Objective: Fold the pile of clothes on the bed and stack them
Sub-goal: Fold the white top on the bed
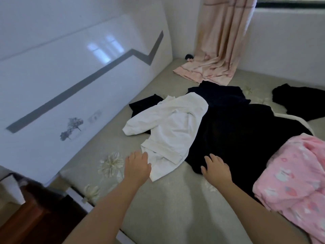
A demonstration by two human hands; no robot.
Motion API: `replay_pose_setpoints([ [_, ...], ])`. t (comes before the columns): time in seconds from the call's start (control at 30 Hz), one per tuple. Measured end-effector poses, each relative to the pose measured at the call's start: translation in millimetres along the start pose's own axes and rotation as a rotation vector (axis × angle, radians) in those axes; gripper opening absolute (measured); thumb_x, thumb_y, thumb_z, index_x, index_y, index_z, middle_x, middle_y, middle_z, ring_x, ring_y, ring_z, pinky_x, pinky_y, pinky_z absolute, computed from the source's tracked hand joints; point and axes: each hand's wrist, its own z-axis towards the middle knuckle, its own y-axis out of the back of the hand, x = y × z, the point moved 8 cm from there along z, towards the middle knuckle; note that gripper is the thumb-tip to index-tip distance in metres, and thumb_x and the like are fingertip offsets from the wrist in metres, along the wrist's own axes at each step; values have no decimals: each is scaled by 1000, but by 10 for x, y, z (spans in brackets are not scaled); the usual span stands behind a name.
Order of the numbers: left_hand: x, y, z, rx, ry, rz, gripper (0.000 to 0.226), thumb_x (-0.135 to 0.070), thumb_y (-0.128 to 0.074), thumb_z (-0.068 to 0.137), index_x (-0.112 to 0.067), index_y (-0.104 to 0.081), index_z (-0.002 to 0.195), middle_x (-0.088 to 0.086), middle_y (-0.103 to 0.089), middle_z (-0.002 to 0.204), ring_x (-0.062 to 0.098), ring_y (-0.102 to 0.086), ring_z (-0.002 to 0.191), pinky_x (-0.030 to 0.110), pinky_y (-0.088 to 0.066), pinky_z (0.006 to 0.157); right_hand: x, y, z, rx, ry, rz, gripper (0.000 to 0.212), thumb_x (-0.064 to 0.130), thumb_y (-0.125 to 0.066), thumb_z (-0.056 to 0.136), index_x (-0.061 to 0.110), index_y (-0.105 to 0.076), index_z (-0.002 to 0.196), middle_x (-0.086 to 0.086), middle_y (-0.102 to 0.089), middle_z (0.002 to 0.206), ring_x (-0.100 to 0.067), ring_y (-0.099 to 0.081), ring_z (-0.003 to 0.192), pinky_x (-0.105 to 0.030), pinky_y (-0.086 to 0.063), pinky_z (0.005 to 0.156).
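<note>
On the bed [175,208], with its pale grey-green sheet printed with white flowers, both arms are stretched out over the unfolded clothes. The left hand [137,166] is palm down with fingers relaxed and a little spread, gripping nothing, its fingertips just at the near corner of the white garment [168,131]; whether it actually presses the cloth, I can't tell. The right hand [216,168] is likewise flat and loose, fingers apart, lying on the near edge of the big black garment [237,138], holding nothing. That white piece lies crumpled, one sleeve flopped out to the left, and it overlaps the left side of the black one. Beyond them a dark navy garment [221,95] sits bunched, touching both, and a scrap of black cloth shows out from under the white piece on the far left. Off to the far right, a separate black garment [299,103] lies apart from the main heap. Down at the near right, the pink patterned garment [295,176] is heaped up, its edge over the black garment. At the head of the bed a glossy white headboard [79,85] with a grey zigzag stripe runs along the left, and a pink curtain [219,50] hangs in the far corner, its hem pooled on the sheet.
</note>
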Motion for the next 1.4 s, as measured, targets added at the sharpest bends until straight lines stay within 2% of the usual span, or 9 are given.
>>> replay_pose_setpoints([
  [0.13,686,-763,781,182,-63,-28,37,-29,-30,96,-15,-38,129,5,-36,135,18,-34,123,30,-27,99,687,-440,888,86,-74,39,50,44,-39,94,17,-33,136,-3,-38,139,-21,-35,128,-31,-39,95],
  [0.23,1034,-1226,1285,246,-149,-25,40,-29,-28,97,-14,-32,135,5,-27,144,19,-25,132,34,-22,107,1101,-827,1475,174,-101,5,63,48,-43,92,18,-22,143,-3,-27,147,-23,-28,134,-35,-33,103],
  [0.37,1311,-1620,1807,256,-211,-34,38,-28,-32,95,-14,-36,129,4,-36,133,20,-32,122,33,-25,100,1373,-1294,2005,247,-204,51,72,44,-53,88,20,-15,144,-6,-19,149,-26,-26,134,-37,-34,102],
  [0.7,1455,-2088,2162,291,-310,-80,35,-30,-36,94,-13,-40,124,4,-40,129,20,-37,117,29,-33,92,1065,-1413,2273,156,-268,37,33,8,-38,93,12,-55,121,-7,-53,116,-25,-56,104,-26,-41,73],
  [0.77,1330,-2072,2144,291,-321,-97,34,-31,-35,95,-14,-40,124,4,-42,126,19,-39,114,27,-33,88,916,-1377,2145,133,-317,90,35,16,-44,93,12,-48,127,-7,-50,121,-24,-52,107,-27,-42,78],
  [0.9,1000,-2062,2099,322,-372,-131,48,-33,-32,96,-16,-25,141,4,-32,142,20,-32,128,29,-30,99,897,-1612,1982,250,-347,142,75,33,-57,87,31,-10,146,-10,-21,142,-28,-42,118,-31,-45,88],
  [1.07,975,-1938,2195,250,-387,-139,40,-25,-40,94,-7,-41,129,12,-45,129,25,-42,117,35,-36,92,827,-1675,2133,107,-404,300,32,4,-41,91,8,-57,118,-14,-49,120,-30,-51,107,-31,-43,83],
  [1.27,674,-1737,2037,268,-380,-190,36,-17,-50,90,-1,-47,122,17,-49,122,28,-44,113,35,-34,90,569,-1135,1735,8,-173,200,23,10,-48,88,9,-65,104,-7,-55,101,-24,-53,97,-30,-41,76],
  [1.4,173,-1648,1740,303,-405,-370,44,-22,-51,92,0,-43,131,19,-44,133,34,-43,119,39,-34,94,35,-566,774,-138,-145,253,16,2,-55,83,-4,-69,88,-19,-55,83,-33,-54,78,-38,-44,64],
])
